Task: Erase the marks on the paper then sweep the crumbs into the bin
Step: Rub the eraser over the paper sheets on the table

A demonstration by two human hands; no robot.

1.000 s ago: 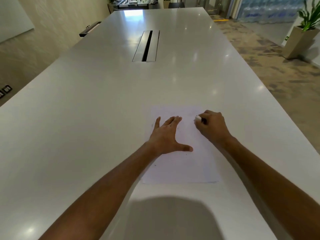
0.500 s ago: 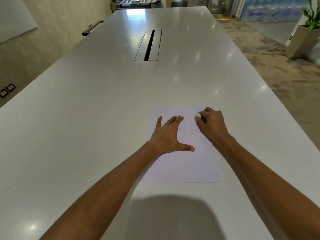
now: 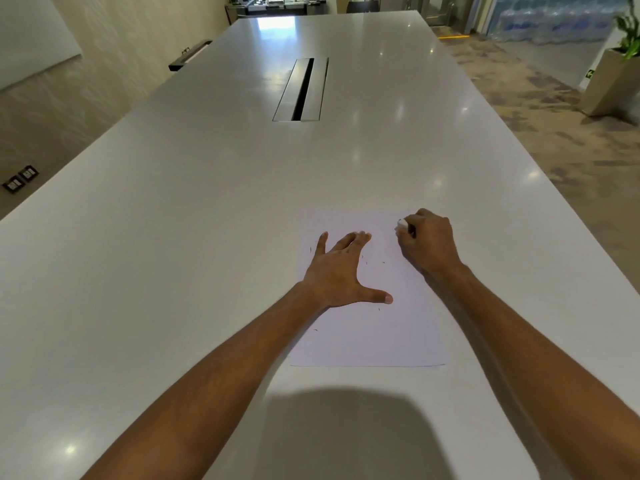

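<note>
Near the front edge of the long white table (image 3: 173, 271) lies the sheet of paper (image 3: 374, 337), a little right of the middle. The right hand (image 3: 427, 242) is curled into a loose fist and pinches a small white eraser (image 3: 401, 224) at the far right corner of the paper. Half a second ago the eraser sat a bit lower on the sheet; now it has slid up and out toward that corner, so the rubbing is going on at the top of the page. The left hand (image 3: 337, 271) has stayed where it was, flat on the paper with fingers straight and spread and the thumb stuck out to the side, pressing the sheet down so it does not slip. I think the first job is nearly done, since the page looks almost blank. Tiny dark specks (image 3: 379, 309) lie here and there on the sheet, one just past the thumb and one near the left edge; I cannot tell if they are crumbs or leftover marks. Sweeping has not begun, and no bin shows anywhere, so it will have to be found. A dark slot (image 3: 304, 89) sits in the middle of the table, far from the paper. A planter (image 3: 613, 81) stands on the floor past the right edge. Nothing blocks the hands
</note>
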